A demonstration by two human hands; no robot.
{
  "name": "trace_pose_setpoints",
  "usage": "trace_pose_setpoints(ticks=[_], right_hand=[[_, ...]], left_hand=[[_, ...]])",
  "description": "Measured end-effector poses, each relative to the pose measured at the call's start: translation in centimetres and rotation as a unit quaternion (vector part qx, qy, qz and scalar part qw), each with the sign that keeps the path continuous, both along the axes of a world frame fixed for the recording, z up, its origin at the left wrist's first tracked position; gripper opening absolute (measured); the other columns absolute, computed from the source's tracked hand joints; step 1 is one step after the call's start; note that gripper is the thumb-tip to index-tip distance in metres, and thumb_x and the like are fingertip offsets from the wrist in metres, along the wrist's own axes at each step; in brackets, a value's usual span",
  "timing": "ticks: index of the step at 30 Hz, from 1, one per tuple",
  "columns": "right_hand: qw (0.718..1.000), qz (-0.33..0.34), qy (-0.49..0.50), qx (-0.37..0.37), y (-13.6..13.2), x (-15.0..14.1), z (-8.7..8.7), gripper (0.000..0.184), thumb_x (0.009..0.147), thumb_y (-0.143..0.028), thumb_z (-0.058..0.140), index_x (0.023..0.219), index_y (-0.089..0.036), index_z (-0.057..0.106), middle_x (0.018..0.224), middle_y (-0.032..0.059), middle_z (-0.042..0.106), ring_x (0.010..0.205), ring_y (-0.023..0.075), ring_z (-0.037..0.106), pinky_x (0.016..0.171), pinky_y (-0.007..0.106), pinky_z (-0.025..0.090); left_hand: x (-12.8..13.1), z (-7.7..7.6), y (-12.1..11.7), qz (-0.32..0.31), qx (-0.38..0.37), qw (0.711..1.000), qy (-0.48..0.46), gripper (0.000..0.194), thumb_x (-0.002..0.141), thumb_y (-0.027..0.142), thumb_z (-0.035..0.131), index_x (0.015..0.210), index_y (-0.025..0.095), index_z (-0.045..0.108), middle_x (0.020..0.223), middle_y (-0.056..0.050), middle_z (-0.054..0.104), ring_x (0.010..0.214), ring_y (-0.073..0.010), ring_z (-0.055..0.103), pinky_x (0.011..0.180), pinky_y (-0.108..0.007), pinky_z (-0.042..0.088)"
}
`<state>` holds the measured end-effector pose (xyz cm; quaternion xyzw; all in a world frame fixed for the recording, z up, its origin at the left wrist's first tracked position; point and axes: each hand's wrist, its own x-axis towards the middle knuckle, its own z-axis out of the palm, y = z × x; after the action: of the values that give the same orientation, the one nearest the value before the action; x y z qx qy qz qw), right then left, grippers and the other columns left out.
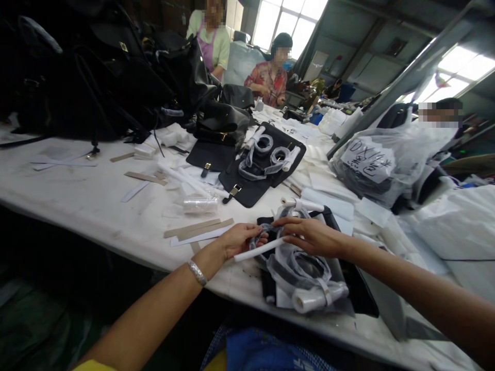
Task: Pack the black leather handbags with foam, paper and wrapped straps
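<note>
My left hand (243,239) is closed, its thumb and fingers pinching a plastic-wrapped strap (264,229) at the near end of a black bag (361,288). Beside it my right hand (309,236) has its fingertips on the same wrapped strap, over a thin white foam tube (258,251) that slants between the hands. Below them lies a coiled strap in clear plastic (311,265), with a white wrapped roll (309,300) at its end. Another white roll (301,204) rests behind my right hand. The exact grip of the right fingers is partly hidden.
Further back lies a black bag with a gold clasp (247,193) and wrapped straps. Black bags (116,77) are piled at left. Cardboard strips (199,226) and a plastic packet (200,203) lie nearer. At right sits a labelled plastic sack (371,159). Several people work behind.
</note>
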<state>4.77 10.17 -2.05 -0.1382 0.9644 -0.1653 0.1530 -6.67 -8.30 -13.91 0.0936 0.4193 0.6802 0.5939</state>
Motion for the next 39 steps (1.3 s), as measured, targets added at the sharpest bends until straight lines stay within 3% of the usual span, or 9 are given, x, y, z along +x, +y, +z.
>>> trace_pose_setpoints(ticks=[8, 13, 17, 21, 24, 26, 32, 35, 39], right_hand=[[0.998, 0.034, 0.001, -0.052, 2.1, 0.5, 0.9, 0.024, 0.1, -0.032, 0.046, 0.096, -0.018, 0.066, 0.135, 0.012, 0.059, 0.105, 0.02, 0.066, 0.091, 0.034, 0.05], [0.999, 0.042, -0.003, -0.03, 2.8, 1.3, 0.3, 0.023, 0.1, -0.033, 0.046, 0.099, -0.02, 0.064, 0.137, 0.01, 0.059, 0.108, 0.0207, 0.066, 0.091, 0.034, 0.051], [0.997, 0.069, 0.003, -0.027, 2.8, 1.2, -0.6, 0.025, 0.1, -0.035, 0.045, 0.102, -0.02, 0.064, 0.142, 0.0094, 0.056, 0.111, 0.022, 0.066, 0.091, 0.035, 0.052], [0.995, 0.097, 0.014, -0.029, 3.0, 0.9, -1.1, 0.026, 0.1, -0.035, 0.044, 0.108, -0.02, 0.064, 0.144, 0.0088, 0.054, 0.109, 0.0216, 0.067, 0.089, 0.034, 0.053], [0.993, 0.109, 0.027, -0.028, 3.0, 0.9, -1.2, 0.026, 0.099, -0.034, 0.044, 0.108, -0.02, 0.065, 0.144, 0.009, 0.054, 0.107, 0.0217, 0.068, 0.087, 0.034, 0.054], [0.993, 0.115, 0.033, -0.025, 3.1, 0.9, -1.2, 0.026, 0.099, -0.034, 0.045, 0.106, -0.019, 0.065, 0.144, 0.0096, 0.055, 0.106, 0.022, 0.068, 0.085, 0.034, 0.055], [0.99, 0.123, 0.047, -0.045, 3.9, 1.3, -1.1, 0.025, 0.098, -0.031, 0.048, 0.109, -0.018, 0.065, 0.141, 0.0121, 0.057, 0.11, 0.0228, 0.067, 0.09, 0.034, 0.054], [0.989, 0.121, 0.048, -0.07, 4.3, 1.5, -0.7, 0.023, 0.097, -0.03, 0.049, 0.11, -0.019, 0.065, 0.14, 0.0125, 0.057, 0.112, 0.0223, 0.066, 0.092, 0.033, 0.053], [0.991, 0.114, 0.023, -0.069, 4.4, 1.2, -0.5, 0.023, 0.098, -0.032, 0.049, 0.107, -0.019, 0.065, 0.144, 0.0111, 0.055, 0.113, 0.0221, 0.065, 0.092, 0.032, 0.052]], left_hand=[[2.8, 0.6, 0.3, 0.086, 0.086, 0.973, -0.196, 0.012, 0.092, 0.014, 0.061, 0.1, 0.01, 0.068, 0.099, -0.009, 0.073, 0.091, -0.0161, 0.072, 0.088, -0.028, 0.057], [4.0, 0.6, 0.9, 0.198, 0.055, 0.947, -0.248, 0.016, 0.095, 0.01, 0.053, 0.096, 0.012, 0.069, 0.092, -0.005, 0.072, 0.082, -0.0099, 0.07, 0.083, -0.021, 0.058], [3.7, 1.1, -0.2, 0.171, 0.006, 0.972, -0.159, 0.011, 0.089, 0.016, 0.065, 0.094, 0.009, 0.071, 0.094, -0.009, 0.073, 0.082, -0.0144, 0.07, 0.074, -0.021, 0.057], [3.3, 2.5, -2.5, 0.086, -0.046, 0.995, 0.017, 0.028, 0.075, 0.022, 0.081, 0.099, 0.009, 0.074, 0.091, -0.008, 0.074, 0.079, -0.0178, 0.068, 0.064, -0.02, 0.05], [3.3, 2.8, -3.8, 0.008, -0.088, 0.98, 0.177, 0.029, 0.079, 0.037, 0.077, 0.089, 0.01, 0.075, 0.075, -0.004, 0.07, 0.066, -0.0154, 0.062, 0.057, -0.021, 0.044], [3.4, 2.5, -4.1, -0.013, -0.101, 0.977, 0.185, 0.034, 0.081, 0.042, 0.073, 0.087, 0.009, 0.075, 0.071, -0.004, 0.069, 0.062, -0.0149, 0.06, 0.056, -0.022, 0.043], [4.8, 1.7, -2.3, 0.157, -0.04, 0.985, -0.054, 0.021, 0.078, 0.021, 0.08, 0.093, 0.008, 0.072, 0.087, -0.008, 0.071, 0.077, -0.0147, 0.067, 0.073, -0.023, 0.053], [5.9, 2.1, -0.9, 0.267, 0.034, 0.931, -0.247, 0.01, 0.09, 0.01, 0.062, 0.096, 0.013, 0.07, 0.088, -0.004, 0.068, 0.081, -0.0117, 0.068, 0.085, -0.025, 0.056], [6.3, 2.0, -0.5, 0.311, 0.086, 0.87, -0.372, 0.03, 0.102, 0.014, 0.038, 0.09, 0.013, 0.066, 0.066, 0.001, 0.054, 0.058, -0.0048, 0.057, 0.066, -0.013, 0.053]])
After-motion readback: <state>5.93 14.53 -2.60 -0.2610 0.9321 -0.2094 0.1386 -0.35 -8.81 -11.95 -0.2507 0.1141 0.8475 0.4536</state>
